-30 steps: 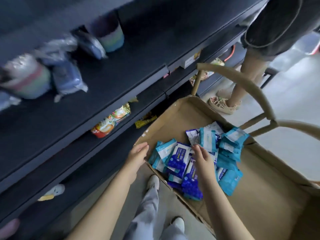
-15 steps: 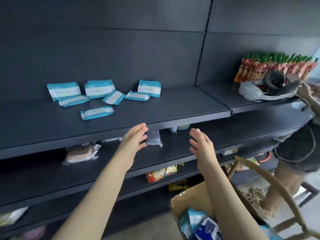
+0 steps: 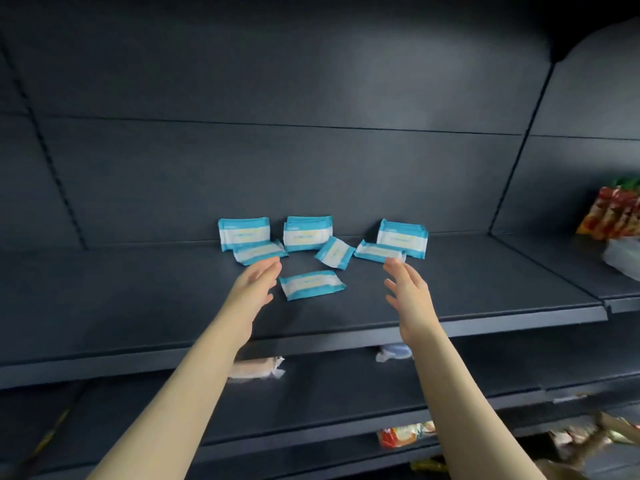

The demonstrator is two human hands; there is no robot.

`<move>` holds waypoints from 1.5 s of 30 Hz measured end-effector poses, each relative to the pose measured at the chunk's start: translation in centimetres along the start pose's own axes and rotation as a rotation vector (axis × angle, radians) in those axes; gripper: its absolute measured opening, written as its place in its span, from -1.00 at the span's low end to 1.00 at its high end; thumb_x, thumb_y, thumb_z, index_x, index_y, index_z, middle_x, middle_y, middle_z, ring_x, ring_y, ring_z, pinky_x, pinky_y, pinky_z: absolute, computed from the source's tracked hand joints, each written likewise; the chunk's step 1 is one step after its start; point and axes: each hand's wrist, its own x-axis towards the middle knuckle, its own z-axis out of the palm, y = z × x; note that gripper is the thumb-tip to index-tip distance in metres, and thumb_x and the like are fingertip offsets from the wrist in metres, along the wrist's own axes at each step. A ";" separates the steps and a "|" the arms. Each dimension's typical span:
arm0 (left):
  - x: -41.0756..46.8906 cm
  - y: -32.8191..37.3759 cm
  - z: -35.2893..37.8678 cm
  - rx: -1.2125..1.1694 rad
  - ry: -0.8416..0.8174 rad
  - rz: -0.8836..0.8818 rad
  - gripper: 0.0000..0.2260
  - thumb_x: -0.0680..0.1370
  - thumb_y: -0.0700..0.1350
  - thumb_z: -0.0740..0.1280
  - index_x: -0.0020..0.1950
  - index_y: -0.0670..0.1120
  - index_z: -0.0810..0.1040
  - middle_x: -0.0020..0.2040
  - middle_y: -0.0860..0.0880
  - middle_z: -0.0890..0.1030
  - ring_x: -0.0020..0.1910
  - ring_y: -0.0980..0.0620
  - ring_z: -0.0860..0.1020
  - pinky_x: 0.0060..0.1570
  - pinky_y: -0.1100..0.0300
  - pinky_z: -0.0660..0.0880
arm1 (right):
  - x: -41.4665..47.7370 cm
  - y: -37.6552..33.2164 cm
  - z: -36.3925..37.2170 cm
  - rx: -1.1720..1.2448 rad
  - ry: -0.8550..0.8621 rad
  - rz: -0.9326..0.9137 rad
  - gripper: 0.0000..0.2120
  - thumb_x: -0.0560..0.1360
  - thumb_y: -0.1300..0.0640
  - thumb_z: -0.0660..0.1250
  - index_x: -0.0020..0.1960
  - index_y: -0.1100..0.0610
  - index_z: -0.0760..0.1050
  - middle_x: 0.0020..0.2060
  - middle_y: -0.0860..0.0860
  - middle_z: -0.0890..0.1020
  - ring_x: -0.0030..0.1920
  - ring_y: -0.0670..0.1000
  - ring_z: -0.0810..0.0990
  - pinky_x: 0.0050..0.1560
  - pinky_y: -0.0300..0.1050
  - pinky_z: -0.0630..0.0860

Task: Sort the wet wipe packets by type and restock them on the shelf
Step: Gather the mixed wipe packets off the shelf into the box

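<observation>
Several light-blue and white wet wipe packets lie on a dark shelf (image 3: pixel 138 299). Three stand against the back panel, among them one at the left (image 3: pixel 243 233), one in the middle (image 3: pixel 307 233) and one at the right (image 3: pixel 402 238). Others lie flat in front, and the nearest packet (image 3: pixel 311 285) lies alone between my hands. My left hand (image 3: pixel 255 285) reaches over the shelf with straight fingers and holds nothing, just left of that packet. My right hand (image 3: pixel 407 289) is also stretched out empty, its fingertips near a flat packet (image 3: pixel 377 251).
Lower shelves hold a pale wrapped pack (image 3: pixel 256 368), a bluish pack (image 3: pixel 394 351) and a colourful snack bag (image 3: pixel 405 433). Red and green pouches (image 3: pixel 613 216) stand on the neighbouring shelf at the right. A cardboard corner (image 3: pixel 616 429) shows at the bottom right.
My view rose from the box of packets to the shelf. Both empty hands lifted from the box and reached forward over the shelf toward the blue packets.
</observation>
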 end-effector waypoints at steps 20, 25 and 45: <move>14.8 -4.5 2.8 0.946 -0.365 0.072 -0.40 0.42 0.30 0.41 0.42 0.21 0.39 0.27 0.22 0.45 0.30 0.14 0.34 0.35 0.06 0.33 | 18.8 6.0 0.5 -0.494 0.086 -0.002 -0.63 0.59 -0.21 0.22 0.36 -0.15 0.43 0.37 0.02 0.47 0.44 0.12 0.28 0.39 0.10 0.33; 17.7 -2.6 4.7 0.932 -0.503 0.012 -0.66 0.39 0.14 0.52 0.11 0.16 0.57 -0.05 0.18 0.51 -0.10 0.22 0.51 -0.12 0.27 0.45 | 23.2 5.6 -1.6 -1.084 0.034 -0.156 -0.49 0.55 -0.16 0.33 0.46 -0.05 0.40 0.39 0.02 0.47 0.36 0.20 0.32 0.32 0.06 0.28; 23.6 -6.0 12.7 0.689 -0.121 0.141 -0.65 0.42 0.14 0.49 0.14 0.19 0.47 0.09 0.20 0.55 0.05 0.24 0.53 0.02 0.24 0.50 | 33.0 3.8 -7.3 -1.185 -0.166 -0.290 -0.22 0.29 -0.12 0.59 0.42 -0.18 0.32 0.50 -0.11 0.15 0.55 0.01 -0.11 0.50 0.13 -0.07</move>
